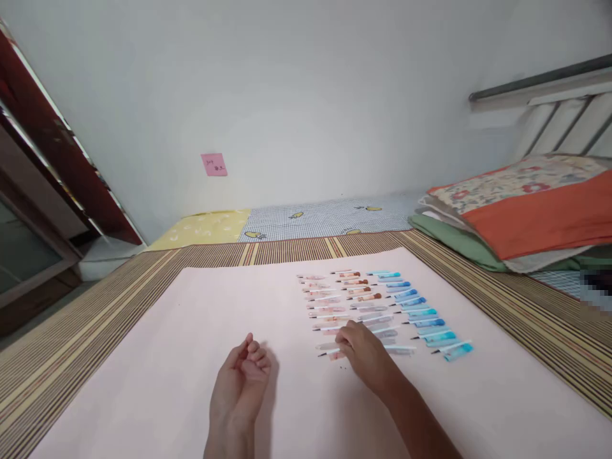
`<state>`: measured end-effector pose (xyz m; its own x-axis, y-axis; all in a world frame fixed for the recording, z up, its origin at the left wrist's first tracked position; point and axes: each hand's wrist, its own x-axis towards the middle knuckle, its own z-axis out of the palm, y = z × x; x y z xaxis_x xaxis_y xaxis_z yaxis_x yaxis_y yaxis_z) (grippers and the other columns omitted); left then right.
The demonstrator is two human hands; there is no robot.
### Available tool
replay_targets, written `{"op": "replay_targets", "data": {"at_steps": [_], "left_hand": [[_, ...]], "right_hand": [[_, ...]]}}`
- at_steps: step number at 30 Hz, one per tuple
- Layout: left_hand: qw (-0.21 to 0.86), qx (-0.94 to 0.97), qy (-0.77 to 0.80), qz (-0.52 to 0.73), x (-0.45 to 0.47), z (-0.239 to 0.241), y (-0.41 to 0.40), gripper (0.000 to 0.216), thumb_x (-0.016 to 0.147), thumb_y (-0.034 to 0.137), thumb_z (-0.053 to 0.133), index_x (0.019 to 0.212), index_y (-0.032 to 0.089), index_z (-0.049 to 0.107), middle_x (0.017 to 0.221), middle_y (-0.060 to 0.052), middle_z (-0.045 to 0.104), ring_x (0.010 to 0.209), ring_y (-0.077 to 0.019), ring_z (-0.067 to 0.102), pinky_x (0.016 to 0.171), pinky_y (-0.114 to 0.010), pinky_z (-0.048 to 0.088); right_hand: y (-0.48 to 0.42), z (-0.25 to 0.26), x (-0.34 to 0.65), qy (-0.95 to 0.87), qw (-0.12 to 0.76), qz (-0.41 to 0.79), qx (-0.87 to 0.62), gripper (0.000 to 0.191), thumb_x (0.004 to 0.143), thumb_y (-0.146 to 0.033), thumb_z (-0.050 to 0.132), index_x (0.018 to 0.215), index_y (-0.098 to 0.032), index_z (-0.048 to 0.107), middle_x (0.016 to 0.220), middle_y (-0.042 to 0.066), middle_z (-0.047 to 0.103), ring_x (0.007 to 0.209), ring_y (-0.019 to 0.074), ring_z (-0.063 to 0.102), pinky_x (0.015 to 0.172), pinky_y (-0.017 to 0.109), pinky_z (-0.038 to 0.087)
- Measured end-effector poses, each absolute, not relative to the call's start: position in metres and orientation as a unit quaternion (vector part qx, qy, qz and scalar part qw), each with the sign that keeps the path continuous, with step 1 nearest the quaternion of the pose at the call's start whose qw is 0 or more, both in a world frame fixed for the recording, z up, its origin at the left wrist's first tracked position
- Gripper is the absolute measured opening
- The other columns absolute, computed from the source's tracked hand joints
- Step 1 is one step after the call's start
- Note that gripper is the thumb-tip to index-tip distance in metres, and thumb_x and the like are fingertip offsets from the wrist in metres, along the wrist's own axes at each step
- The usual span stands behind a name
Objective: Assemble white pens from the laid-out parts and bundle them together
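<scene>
Several small pens with their caps lie in three neat rows on a pale pink sheet [191, 357]: pink ones [321, 299] on the left, clear and brown ones [368, 299] in the middle, blue ones [421, 312] on the right. My right hand [366, 357] rests at the near end of the pink and middle rows, fingers curled down over a pen [329, 347] there; what it grips is hidden. My left hand [241, 379] lies on the sheet to the left, fingers loosely curled with nothing visible in them.
The pink sheet lies on a striped brown mat [95, 299] over a bed. Folded blankets and an orange pillow [530, 217] are stacked at the right. A white wall with a pink sticky note [213, 164] is behind; a dark wooden frame [48, 159] stands left.
</scene>
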<state>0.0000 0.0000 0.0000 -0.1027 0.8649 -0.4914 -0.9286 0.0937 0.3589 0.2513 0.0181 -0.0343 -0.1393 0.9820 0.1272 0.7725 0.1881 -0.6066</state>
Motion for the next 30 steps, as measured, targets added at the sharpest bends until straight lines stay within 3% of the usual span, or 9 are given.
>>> {"op": "replay_targets", "data": {"at_steps": [4,10,21,25,30], "left_hand": [[0.663,-0.054,0.325,0.672,0.000,0.000,0.001,0.017,0.093,0.003,0.045,0.086,0.010,0.059,0.066,0.002,0.045,0.052,-0.0075,0.042,0.045,-0.019,0.038],[0.662,-0.055,0.326,0.672,0.000,0.002,0.001,0.018,0.093,0.003,0.045,0.085,0.010,0.059,0.066,0.002,0.045,0.051,-0.0074,0.042,0.045,-0.018,0.038],[0.665,-0.041,0.332,0.668,0.009,-0.006,0.001,0.017,0.091,0.002,0.047,0.085,0.010,0.060,0.065,0.001,0.047,0.051,-0.0075,0.044,0.046,-0.018,0.040],[0.662,-0.026,0.348,0.663,0.011,-0.006,0.001,0.019,0.092,0.003,0.047,0.082,0.010,0.061,0.063,0.001,0.048,0.050,-0.0078,0.045,0.045,-0.018,0.040],[0.638,0.043,0.436,0.633,0.024,-0.003,-0.003,0.013,0.092,0.007,0.054,0.089,0.011,0.066,0.075,-0.004,0.061,0.058,-0.0096,0.057,0.051,-0.020,0.047]], "right_hand": [[0.016,-0.029,0.251,-0.730,0.259,0.240,-0.585,0.022,0.081,-0.007,0.045,0.065,-0.021,0.050,0.081,0.004,0.058,0.080,0.0183,0.055,0.072,0.027,0.039],[0.017,-0.029,0.254,-0.744,0.253,0.220,-0.578,0.016,0.083,-0.011,0.049,0.076,-0.020,0.061,0.088,0.005,0.063,0.086,0.0195,0.057,0.077,0.029,0.038],[0.017,-0.029,0.244,-0.728,0.210,0.235,-0.609,0.015,0.074,-0.005,0.054,0.068,-0.019,0.056,0.087,0.005,0.062,0.084,0.0181,0.055,0.075,0.028,0.036],[0.011,-0.023,0.241,-0.723,0.249,0.272,-0.585,0.016,0.077,-0.006,0.050,0.072,-0.020,0.054,0.084,0.003,0.058,0.081,0.0172,0.053,0.072,0.026,0.042],[0.008,-0.020,0.240,-0.671,0.346,0.385,-0.531,0.010,0.084,-0.018,0.050,0.082,-0.022,0.059,0.088,0.003,0.052,0.078,0.0168,0.050,0.052,0.020,0.048]]}}
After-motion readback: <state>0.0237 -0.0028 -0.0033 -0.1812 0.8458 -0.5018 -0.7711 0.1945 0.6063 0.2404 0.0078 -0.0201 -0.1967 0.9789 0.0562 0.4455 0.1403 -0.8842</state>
